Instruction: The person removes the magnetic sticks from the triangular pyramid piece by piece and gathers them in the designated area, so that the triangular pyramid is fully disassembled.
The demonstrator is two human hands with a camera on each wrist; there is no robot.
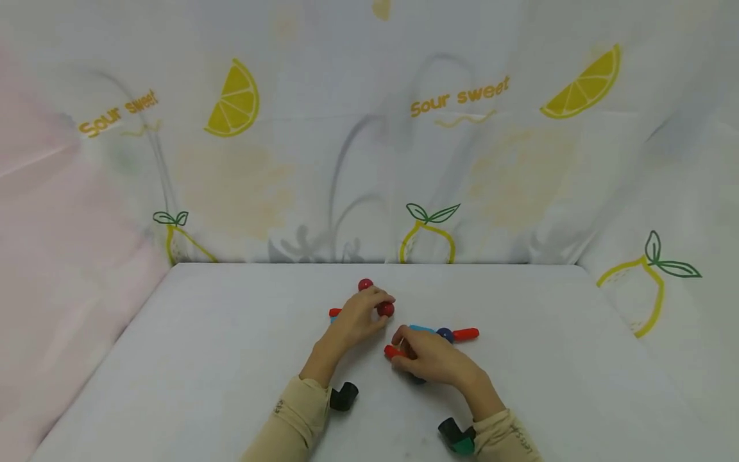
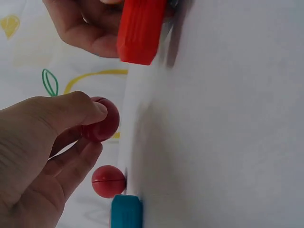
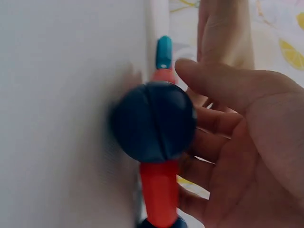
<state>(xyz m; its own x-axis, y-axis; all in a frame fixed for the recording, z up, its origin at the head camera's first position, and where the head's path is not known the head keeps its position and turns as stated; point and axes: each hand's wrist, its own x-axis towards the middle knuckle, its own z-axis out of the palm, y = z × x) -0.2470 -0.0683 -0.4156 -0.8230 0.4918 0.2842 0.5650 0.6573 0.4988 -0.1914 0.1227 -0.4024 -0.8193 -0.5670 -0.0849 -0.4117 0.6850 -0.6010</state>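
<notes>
My left hand (image 1: 359, 319) pinches a red ball (image 2: 105, 121) between thumb and fingers, above the white table. Beyond it another red ball (image 1: 365, 284) rests near a teal rod (image 2: 126, 211), and a red rod end (image 1: 335, 313) shows beside my left wrist. At the right, my right hand (image 1: 430, 356) has its thumb and fingers bent around a red toy building rod (image 1: 392, 351). A dark blue ball (image 3: 154, 121) sits close to that palm, partly hiding the pieces behind it. How the ball and rod join is hidden.
Behind my right hand lie a light blue rod (image 1: 421, 328), a dark blue ball (image 1: 444, 334) and a red rod (image 1: 466, 334) in a row. The white table (image 1: 231, 346) ends at a lemon-printed cloth (image 1: 323, 160). Black devices (image 1: 344, 396) sit at both wrists.
</notes>
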